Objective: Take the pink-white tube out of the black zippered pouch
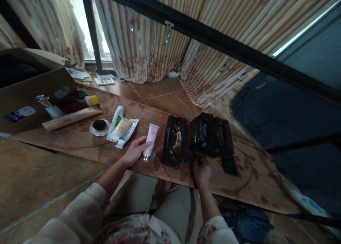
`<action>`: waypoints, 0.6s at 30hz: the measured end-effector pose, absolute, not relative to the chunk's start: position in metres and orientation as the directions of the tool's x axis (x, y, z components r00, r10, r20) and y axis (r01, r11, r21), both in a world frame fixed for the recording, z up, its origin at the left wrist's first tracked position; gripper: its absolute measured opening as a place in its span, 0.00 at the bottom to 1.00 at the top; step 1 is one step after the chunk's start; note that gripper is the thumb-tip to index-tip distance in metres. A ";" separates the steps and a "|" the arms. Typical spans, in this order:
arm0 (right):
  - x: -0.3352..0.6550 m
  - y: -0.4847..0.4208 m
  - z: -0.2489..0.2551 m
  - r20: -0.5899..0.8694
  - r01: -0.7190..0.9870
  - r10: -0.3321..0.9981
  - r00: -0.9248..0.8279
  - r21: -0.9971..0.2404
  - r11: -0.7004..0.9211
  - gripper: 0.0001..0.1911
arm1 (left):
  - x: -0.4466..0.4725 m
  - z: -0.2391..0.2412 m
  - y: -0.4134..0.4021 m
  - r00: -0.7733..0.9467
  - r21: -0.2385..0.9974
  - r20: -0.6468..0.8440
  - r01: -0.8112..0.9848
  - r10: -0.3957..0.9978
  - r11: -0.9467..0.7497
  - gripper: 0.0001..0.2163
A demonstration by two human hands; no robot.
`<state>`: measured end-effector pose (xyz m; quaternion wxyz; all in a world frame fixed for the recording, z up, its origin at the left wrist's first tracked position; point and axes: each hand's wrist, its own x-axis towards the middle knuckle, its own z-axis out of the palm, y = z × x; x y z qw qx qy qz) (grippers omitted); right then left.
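Observation:
A pale pink squeeze tube [152, 134] with a silver cap is held in my left hand [135, 150], thumb across its front, cap end toward me. My right hand [201, 171] has its fingers curled in at the near edge of a black bag [210, 134]; whether they grip the bag is hidden. Left of that hand stands an open black mesh pouch [168, 144] with gold-coloured items [176, 139] inside. Beside my left hand lie a cream tube [122, 127], a white-and-green tube [117, 118] and a white tube [126, 135].
A cloth-covered bench [255, 180] runs across in front of my knees. Further left are a round jar [99, 125], a long beige tube [71, 118], a bottle with a clear cap [54, 110] and a cardboard box [57, 84]. A dark metal bar [202, 31] crosses overhead.

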<state>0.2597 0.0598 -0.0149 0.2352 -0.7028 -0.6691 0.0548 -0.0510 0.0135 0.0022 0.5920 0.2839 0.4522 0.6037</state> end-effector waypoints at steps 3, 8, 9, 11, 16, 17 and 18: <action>0.260 0.060 -0.015 0.221 0.918 0.968 0.120 -0.395 -0.023 0.19 | -0.051 0.003 0.013 -0.141 0.882 -0.196 -0.457 0.970 0.111 0.19; 0.260 0.060 -0.015 0.225 0.919 0.968 0.110 -0.394 -0.013 0.19 | -0.051 0.002 0.014 -0.140 0.881 -0.194 -0.460 0.971 0.110 0.20; 0.260 0.060 -0.015 0.227 0.918 0.968 0.111 -0.396 -0.012 0.19 | -0.051 0.001 0.014 -0.139 0.879 -0.196 -0.464 0.971 0.111 0.19; 0.259 0.059 -0.014 0.224 0.916 0.968 0.111 -0.402 -0.011 0.18 | -0.051 0.000 0.014 -0.139 0.876 -0.201 -0.469 0.970 0.114 0.19; 0.258 0.059 -0.014 0.225 0.917 0.968 0.115 -0.399 -0.016 0.19 | -0.051 0.000 0.014 -0.136 0.873 -0.207 -0.472 0.969 0.120 0.18; 0.258 0.059 -0.014 0.227 0.918 0.967 0.118 -0.397 -0.019 0.19 | -0.051 0.000 0.014 -0.135 0.873 -0.208 -0.473 0.969 0.121 0.19; 0.258 0.059 -0.014 0.228 0.918 0.967 0.117 -0.396 -0.018 0.19 | -0.051 0.001 0.014 -0.136 0.872 -0.207 -0.474 0.969 0.120 0.19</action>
